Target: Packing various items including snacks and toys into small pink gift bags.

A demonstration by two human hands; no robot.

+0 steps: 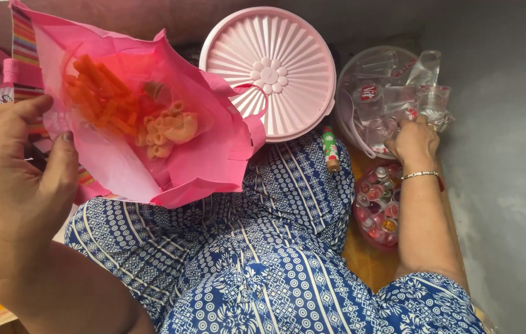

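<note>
Hands work at opposite sides of the frame. Your left hand [18, 167], at the left, grips the edge of a pink bag [151, 154] holding orange snack pieces [99, 96] in clear wrap. Your right hand [414, 141], at the upper right, has its fingers closed on clear plastic cups [393, 93]. A pink ribbed lid [269, 68] stands at top centre, a round tray of small jars [379, 207] lies below the cups.

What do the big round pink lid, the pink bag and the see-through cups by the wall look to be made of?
The round lid looks like moulded plastic, matte pink, with ribs radiating from a flower centre. The pink bag seems thin non-woven fabric: soft folds, dull surface. The clear cups look like thin glossy plastic, transparent with bright glints; the right hand touches them.
</note>
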